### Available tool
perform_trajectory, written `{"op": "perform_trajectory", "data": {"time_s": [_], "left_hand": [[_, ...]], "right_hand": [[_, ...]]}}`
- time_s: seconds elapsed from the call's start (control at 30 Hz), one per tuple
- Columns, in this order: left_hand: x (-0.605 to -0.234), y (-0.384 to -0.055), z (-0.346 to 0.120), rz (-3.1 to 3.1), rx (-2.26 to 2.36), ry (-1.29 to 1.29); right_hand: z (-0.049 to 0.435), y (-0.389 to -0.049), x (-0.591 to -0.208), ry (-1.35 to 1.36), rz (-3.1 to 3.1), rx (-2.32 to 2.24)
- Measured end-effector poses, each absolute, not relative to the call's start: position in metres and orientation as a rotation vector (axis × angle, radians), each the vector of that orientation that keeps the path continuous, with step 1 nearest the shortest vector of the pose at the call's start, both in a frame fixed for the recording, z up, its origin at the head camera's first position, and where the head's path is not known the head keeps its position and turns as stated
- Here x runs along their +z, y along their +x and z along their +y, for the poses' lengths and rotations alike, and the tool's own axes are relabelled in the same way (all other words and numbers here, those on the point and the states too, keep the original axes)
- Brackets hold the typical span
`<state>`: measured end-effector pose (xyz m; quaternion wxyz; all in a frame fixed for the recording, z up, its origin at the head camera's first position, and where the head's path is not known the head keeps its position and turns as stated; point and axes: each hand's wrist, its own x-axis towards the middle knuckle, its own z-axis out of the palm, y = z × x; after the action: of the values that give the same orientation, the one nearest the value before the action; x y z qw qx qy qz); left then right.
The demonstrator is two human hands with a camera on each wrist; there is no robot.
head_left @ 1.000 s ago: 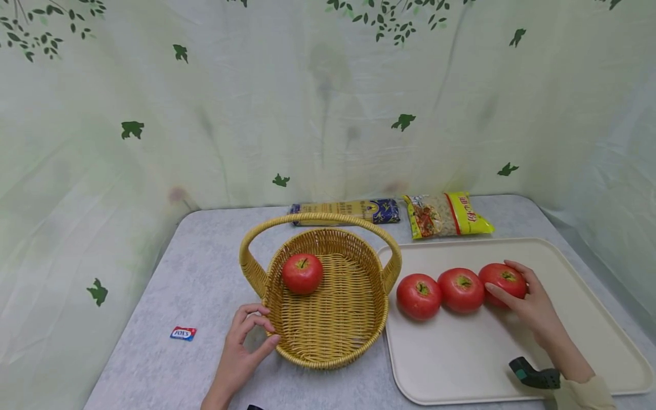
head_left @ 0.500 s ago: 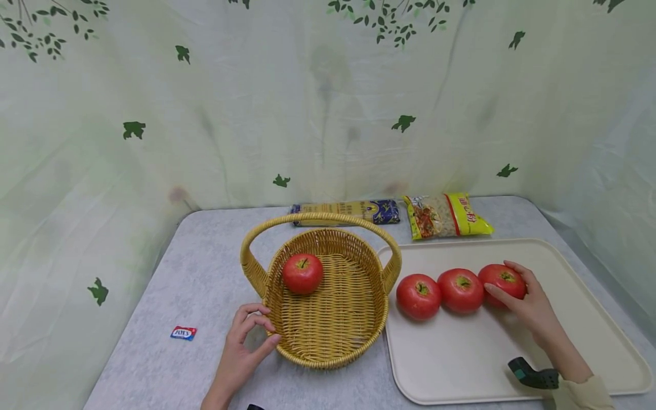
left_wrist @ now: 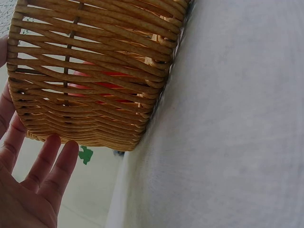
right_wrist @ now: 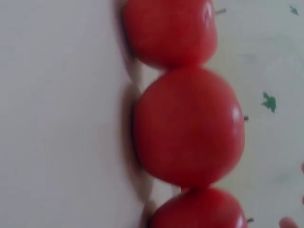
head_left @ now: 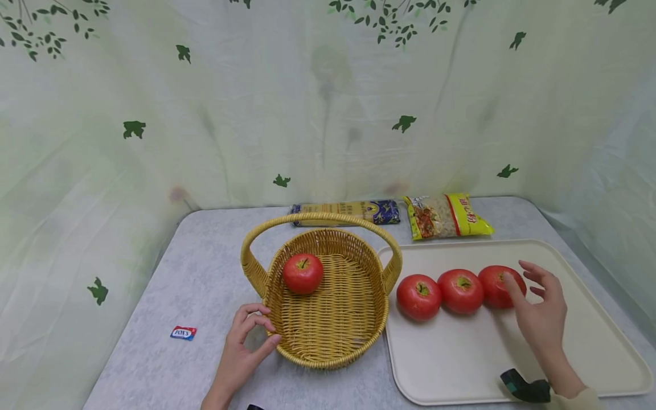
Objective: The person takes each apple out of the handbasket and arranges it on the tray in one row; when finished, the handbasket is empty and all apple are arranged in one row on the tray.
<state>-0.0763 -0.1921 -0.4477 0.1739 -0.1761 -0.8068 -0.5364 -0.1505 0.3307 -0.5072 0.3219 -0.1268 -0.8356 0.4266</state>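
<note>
A round wicker basket (head_left: 333, 324) with a tall hoop handle stands mid-table, holding one red apple (head_left: 303, 273) at its back left. My left hand (head_left: 240, 347) is at its left rim; in the left wrist view, loosely spread fingers (left_wrist: 59, 166) lie against the woven wall (left_wrist: 95, 114). On a white tray (head_left: 461, 364) to the right, three red apples sit in a touching row: left apple (head_left: 418, 297), middle apple (head_left: 461, 291) and right apple (head_left: 494, 286). My right hand (head_left: 543, 307) hovers beside the right apple, fingers loosely bent and holding nothing, thumb overlapping it in the head view.
Behind the basket lies a long yellow-and-blue packet (head_left: 348, 211). A yellow food bag (head_left: 446, 216) lies beside it, behind the tray. A small red-and-blue wrapper (head_left: 183, 333) is on the table at left. A pale leaf-printed curtain (head_left: 328, 114) closes off the back.
My right hand has let go of the right apple and moved back to the right, its fingers off the fruit. The left hand and basket stay put.
</note>
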Motion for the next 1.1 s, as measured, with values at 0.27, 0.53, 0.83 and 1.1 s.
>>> {"op": "perform_trajectory", "data": {"time_s": [0.27,0.53,0.83,1.1], "left_hand": [[-0.448,-0.076,-0.192,-2.3,-1.522,-0.493],[-0.448,-0.076,-0.192,-2.294,-1.538,-0.504],[-0.448,-0.077,-0.192,-2.298,-1.521,-0.504],[-0.447,-0.077,-0.192,-2.287,-1.527,-0.505]], "right_hand": [[0.283,-0.131,-0.478,-0.025,-2.063,1.257],[0.208,-0.103,-0.413,0.104,-2.006,1.612],[0.16,-0.098,-0.399,0.523,-2.082,1.774],[0.119,-0.106,-0.398,0.938,-1.944,1.726]]}}
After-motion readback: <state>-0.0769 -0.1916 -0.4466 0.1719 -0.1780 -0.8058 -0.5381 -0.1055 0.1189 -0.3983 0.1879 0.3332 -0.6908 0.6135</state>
